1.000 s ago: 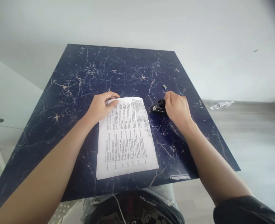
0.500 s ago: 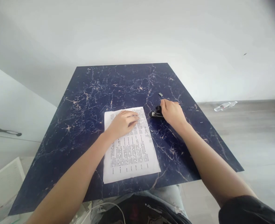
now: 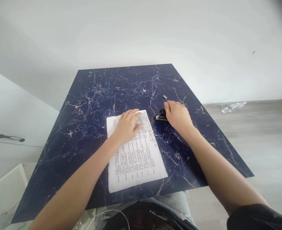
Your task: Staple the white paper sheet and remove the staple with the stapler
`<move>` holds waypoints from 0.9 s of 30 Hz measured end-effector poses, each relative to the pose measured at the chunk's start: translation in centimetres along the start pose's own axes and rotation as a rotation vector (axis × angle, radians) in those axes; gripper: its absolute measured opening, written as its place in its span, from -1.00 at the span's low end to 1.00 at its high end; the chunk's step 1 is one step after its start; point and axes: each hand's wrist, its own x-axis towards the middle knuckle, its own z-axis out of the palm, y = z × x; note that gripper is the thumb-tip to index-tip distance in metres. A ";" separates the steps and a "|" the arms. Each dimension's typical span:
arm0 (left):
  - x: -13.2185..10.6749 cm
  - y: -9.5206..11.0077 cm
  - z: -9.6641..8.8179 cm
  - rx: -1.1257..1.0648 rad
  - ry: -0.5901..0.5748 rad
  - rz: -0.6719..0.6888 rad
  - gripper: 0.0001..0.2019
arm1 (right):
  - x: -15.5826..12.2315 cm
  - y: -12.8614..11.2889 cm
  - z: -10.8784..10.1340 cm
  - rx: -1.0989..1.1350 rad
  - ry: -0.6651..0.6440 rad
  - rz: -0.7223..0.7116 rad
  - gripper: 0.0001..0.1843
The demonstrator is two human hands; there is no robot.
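Printed sheets of paper [image 3: 136,163] lie at the near middle of the dark blue marbled table [image 3: 83,127]. My left hand [image 3: 126,126] rests on their upper part, fingers spread and holding nothing. To the right of the paper is a black stapler [image 3: 160,115], its front end pointing left toward the sheets and a little apart from them. My right hand [image 3: 178,115] is wrapped round the stapler's rear part and hides it. Just beyond that hand sits a small strip of staples [image 3: 164,96].
Behind the table rises a white wall [image 3: 131,32]. A clear plastic item [image 3: 233,107] lies on the wooden floor [image 3: 256,137] at the right. At the left stands a white cabinet with a dark handle [image 3: 10,138]. A white cable [image 3: 117,210] hangs below the table's near edge.
My left hand has shifted on the paper, its fingers now spread and pointing farther away. The sheets have turned slightly, their near end swinging right. My right hand stays on the stapler.
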 end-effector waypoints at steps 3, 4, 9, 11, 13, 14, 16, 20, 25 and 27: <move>-0.3 -0.9 0.8 0.063 0.032 -0.129 -0.52 | -0.6 -0.8 -0.5 0.062 0.170 -0.109 -0.65; -0.4 -1.1 0.9 0.079 0.030 -0.151 -0.53 | -0.9 -1.2 -0.7 0.093 0.215 -0.140 -0.68; -0.2 -1.6 0.7 0.101 0.047 -0.133 -0.60 | -2.2 -3.0 -0.8 0.231 0.216 -0.321 -0.78; 0.0 -1.4 0.1 0.057 0.082 -0.112 -0.64 | -2.7 -3.7 -0.6 0.282 0.166 -0.365 -0.79; 0.1 -1.2 -0.8 -0.009 0.133 -0.089 -0.70 | -3.2 -4.2 -0.5 0.353 0.142 -0.356 -0.81; 0.1 -1.1 -1.2 -0.044 0.169 -0.080 -0.74 | -3.4 -4.5 -0.4 0.390 0.141 -0.332 -0.82; -0.1 -1.0 -2.0 -0.110 0.254 -0.070 -0.80 | -3.9 -5.1 -0.3 0.453 0.125 -0.272 -0.75; -0.7 -0.6 -3.0 -0.219 0.474 -0.083 -0.86 | -5.4 -6.3 -0.3 0.568 0.011 -0.220 -0.46; -0.6 0.1 -3.0 -0.378 0.676 -0.253 -0.78 | -7.1 -7.6 -0.2 0.802 -0.243 -0.582 -0.30; -0.3 0.0 -2.8 -0.533 0.703 -0.284 -0.77 | -7.6 -8.0 0.0 0.795 -0.332 -0.796 -0.19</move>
